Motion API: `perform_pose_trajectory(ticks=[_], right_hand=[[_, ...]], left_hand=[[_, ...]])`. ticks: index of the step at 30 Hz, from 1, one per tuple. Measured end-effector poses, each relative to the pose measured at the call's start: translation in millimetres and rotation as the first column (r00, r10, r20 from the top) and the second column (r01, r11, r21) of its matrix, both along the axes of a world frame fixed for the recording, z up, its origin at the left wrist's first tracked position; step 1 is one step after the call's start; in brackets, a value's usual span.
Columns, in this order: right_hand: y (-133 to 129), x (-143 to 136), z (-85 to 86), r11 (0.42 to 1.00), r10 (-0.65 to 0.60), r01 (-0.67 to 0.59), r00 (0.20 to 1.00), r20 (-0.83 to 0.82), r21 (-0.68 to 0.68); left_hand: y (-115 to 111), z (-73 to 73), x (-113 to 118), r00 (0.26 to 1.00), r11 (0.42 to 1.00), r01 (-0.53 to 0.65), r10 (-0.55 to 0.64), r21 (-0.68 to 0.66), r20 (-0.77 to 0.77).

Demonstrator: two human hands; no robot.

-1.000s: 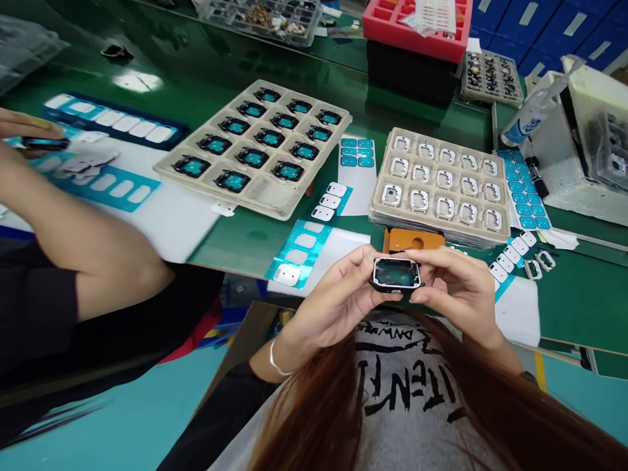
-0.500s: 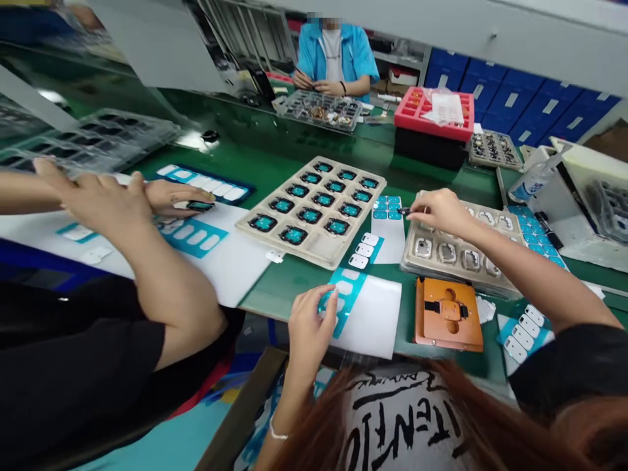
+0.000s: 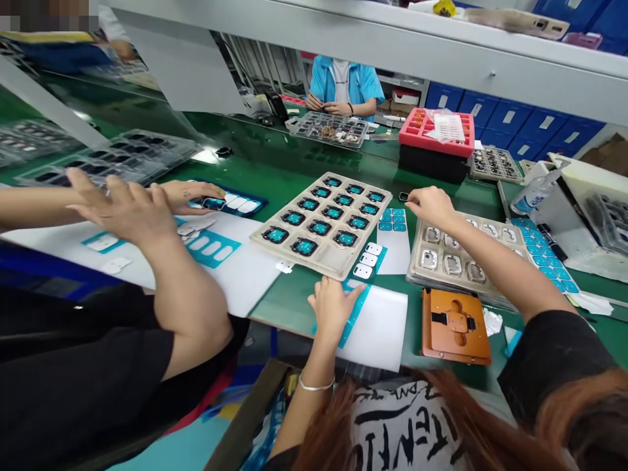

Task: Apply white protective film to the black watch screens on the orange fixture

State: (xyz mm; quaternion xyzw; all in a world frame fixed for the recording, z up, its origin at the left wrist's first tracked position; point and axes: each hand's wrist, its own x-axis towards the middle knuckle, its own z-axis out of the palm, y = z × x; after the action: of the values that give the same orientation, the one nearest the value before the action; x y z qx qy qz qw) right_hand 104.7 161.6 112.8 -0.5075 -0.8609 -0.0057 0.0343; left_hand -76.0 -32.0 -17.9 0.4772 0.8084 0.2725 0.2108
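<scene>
My left hand [image 3: 336, 304] is at the front edge of a beige tray [image 3: 338, 265], fingertips at its rim and thumb spread out to the right. Nothing shows in its grasp. Under and beside it lies a turquoise sticker sheet [image 3: 354, 320] on white paper [image 3: 385, 330]. Out to the right, my right hand [image 3: 434, 208] pinches a small black rounded-square frame [image 3: 403, 196] above the bench. Turquoise-faced black watch-like parts [image 3: 320, 227] fill most pockets of the beige tray; one front pocket is bare. Below my right forearm, a second tray [image 3: 417, 271] carries silvery parts [image 3: 452, 264].
An orange fixture [image 3: 456, 327] stands near the front edge. To the left, a co-worker's hands [image 3: 127, 209] work over white sheets. Across the bench sits a person in a blue jacket [image 3: 370, 85]. A red tray on a black bin [image 3: 434, 140] stands behind.
My left hand has moved forward and right from the sticker sheet to the beige tray's edge. My right hand has lifted away from the silvery parts' tray with the black frame. The view has tilted.
</scene>
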Motion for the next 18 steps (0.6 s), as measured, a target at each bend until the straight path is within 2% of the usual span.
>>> perform_pose_trajectory(ticks=[2, 4, 7, 9, 11, 13, 18], right_hand=[[-37.0, 8.9, 4.6, 0.994, 0.109, -0.109, 0.993, -0.049, -0.010], [-76.1, 14.3, 1.4, 0.970, 0.234, -0.239, 0.969, -0.085, -0.051], [-124.1, 16.9, -17.8, 0.890, 0.425, -0.444, 0.890, -0.162, -0.106], [-142.7, 16.8, -35.3, 0.826, 0.513, -0.554, 0.814, -0.274, -0.099], [-151.3, 17.2, -50.8, 0.806, 0.522, -0.586, 0.769, -0.369, -0.082], [-154.8, 19.5, -60.5, 0.821, 0.486, -0.565, 0.767, -0.418, -0.083], [-167.8, 35.8, -60.3, 0.861, 0.383, -0.501, 0.753, -0.535, -0.089]], left_hand=[[-1.1, -2.3, -4.8, 0.992, 0.997, -0.015, 0.006, 0.070, 0.126], [-4.9, -2.6, -7.1, 0.977, 0.994, 0.007, -0.031, 0.112, 0.211], [-15.2, 1.6, -3.5, 0.931, 0.983, 0.095, -0.144, 0.159, 0.336], [-23.3, 6.3, 3.2, 0.839, 0.965, 0.141, -0.235, 0.220, 0.491], [-30.6, 11.2, 11.2, 0.710, 0.944, 0.134, -0.305, 0.303, 0.635], [-36.2, 15.7, 18.5, 0.620, 0.926, 0.122, -0.352, 0.358, 0.701], [-44.1, 27.3, 30.0, 0.621, 0.899, 0.200, -0.423, 0.388, 0.660]])
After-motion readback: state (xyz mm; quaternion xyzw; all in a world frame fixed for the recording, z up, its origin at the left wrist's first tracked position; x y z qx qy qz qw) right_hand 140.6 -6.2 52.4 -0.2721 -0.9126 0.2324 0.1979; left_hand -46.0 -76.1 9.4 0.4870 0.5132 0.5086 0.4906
